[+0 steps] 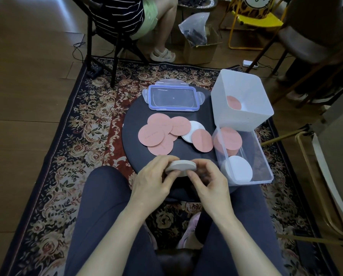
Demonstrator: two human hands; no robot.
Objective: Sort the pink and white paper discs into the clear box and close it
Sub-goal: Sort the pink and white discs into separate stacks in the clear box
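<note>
Both hands, left hand (153, 176) and right hand (207, 179), pinch a thin, pale stack of discs (181, 167) edgewise between curled fingertips.

lid (173, 98) behind discs (166, 134), box (244, 156) right

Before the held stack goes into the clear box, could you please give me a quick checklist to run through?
1. Stack of discs held by both left hand and right hand: ok.
2. Clear box open, beside the hands: ok.
3. White pile and pink pile apart inside it: ok.
4. Stack all one colour: cannot tell.
5. Loose discs cleared off the round table: not ok.
6. Lid within reach: ok.
</note>
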